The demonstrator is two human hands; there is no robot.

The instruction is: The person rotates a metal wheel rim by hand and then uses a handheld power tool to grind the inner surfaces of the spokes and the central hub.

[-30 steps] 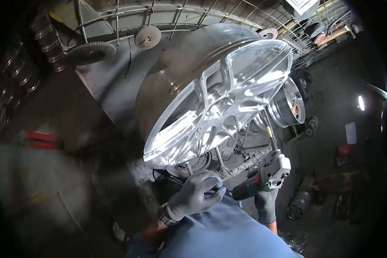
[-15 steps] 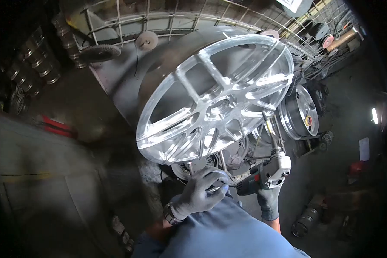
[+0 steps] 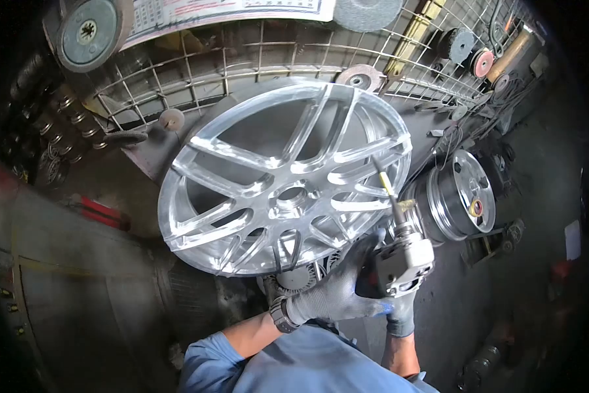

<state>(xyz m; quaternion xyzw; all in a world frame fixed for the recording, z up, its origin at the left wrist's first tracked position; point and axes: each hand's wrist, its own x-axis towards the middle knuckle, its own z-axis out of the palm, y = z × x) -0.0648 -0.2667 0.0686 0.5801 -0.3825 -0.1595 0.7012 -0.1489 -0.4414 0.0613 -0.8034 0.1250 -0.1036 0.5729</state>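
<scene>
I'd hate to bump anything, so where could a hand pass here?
The open windows between the spokes of the wheel are free, widest at its upper left. Lower right is crowded: both gloved hands, left and right, grip the grinder beside a smaller wheel. The wire rack behind is hung with discs.

My left hand (image 3: 340,291) and right hand (image 3: 399,314) are both in grey knit gloves w/ blue fingertips, sleeves pale blue. The power tool (image 3: 402,259) I've got has a light grey head, dark body, yellow-banded bit. The big spoked alloy wheel (image 3: 284,183) is bright silver, glossy. A smaller silver wheel (image 3: 458,193) has a yellow-red centre cap. Wire mesh rack (image 3: 242,59) is dull grey; a red strip (image 3: 101,213) sits at left.
</scene>
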